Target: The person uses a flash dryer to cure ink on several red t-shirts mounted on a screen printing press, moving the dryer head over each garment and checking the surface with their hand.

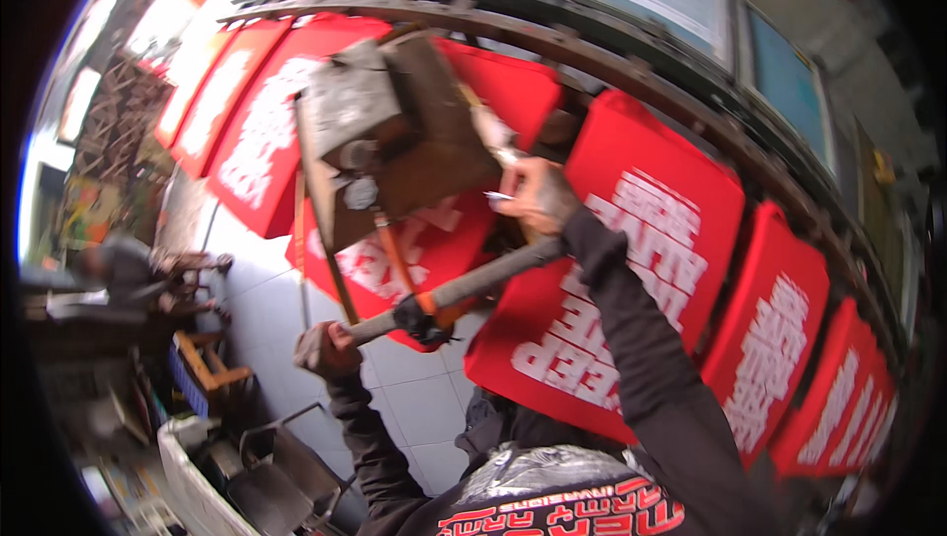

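A metal apparatus with a weathered grey box (350,102) on a brown plate (439,137) rises in front of me, among red printed fabric panels (271,92). My left hand (326,349) is closed round the left end of a long grey bar (464,285), which crosses an orange bracket with a black knob (419,319). My right hand (538,196) is closed at the plate's right side, pinching a small white object (498,197) that I cannot make out clearly; its wrist is over the bar's right end.
More red panels (760,339) hang along a dark rail (691,112) below windows. At the left are a dark blurred figure (128,275), possibly a person, and furniture with a blue crate (192,373). A dark chair (281,482) stands at lower left on pale tiles (266,309).
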Tool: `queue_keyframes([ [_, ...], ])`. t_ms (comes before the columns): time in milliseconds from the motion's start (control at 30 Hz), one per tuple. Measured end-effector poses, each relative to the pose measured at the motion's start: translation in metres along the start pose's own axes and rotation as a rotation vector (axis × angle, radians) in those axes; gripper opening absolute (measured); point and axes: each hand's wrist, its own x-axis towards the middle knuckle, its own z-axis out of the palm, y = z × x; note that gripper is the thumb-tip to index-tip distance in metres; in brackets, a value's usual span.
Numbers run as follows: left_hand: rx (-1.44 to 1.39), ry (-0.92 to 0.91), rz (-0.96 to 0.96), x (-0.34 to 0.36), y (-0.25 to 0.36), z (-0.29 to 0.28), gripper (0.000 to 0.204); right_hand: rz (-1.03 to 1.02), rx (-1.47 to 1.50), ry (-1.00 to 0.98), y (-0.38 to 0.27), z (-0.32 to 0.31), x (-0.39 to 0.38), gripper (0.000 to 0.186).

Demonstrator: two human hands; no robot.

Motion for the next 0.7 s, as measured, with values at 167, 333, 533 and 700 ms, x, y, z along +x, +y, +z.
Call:
queue_keyframes([
  [167,0.041,0.013,-0.096,-0.015,-0.009,-0.001,0.029,0.02,0.011,0.024,-0.01,0.012,0.006,0.023],
  [333,0.041,0.011,-0.058,-0.014,-0.01,0.009,0.03,0.122,0.068,0.029,-0.004,0.01,0.004,0.022],
  [533,-0.006,0.0,-0.07,-0.007,-0.006,0.006,0.033,0.124,0.086,0.039,0.001,0.019,0.007,0.02],
  [700,0.015,0.003,-0.086,-0.009,-0.008,0.005,0.034,0.094,0.098,0.057,-0.002,0.019,0.006,0.019],
])
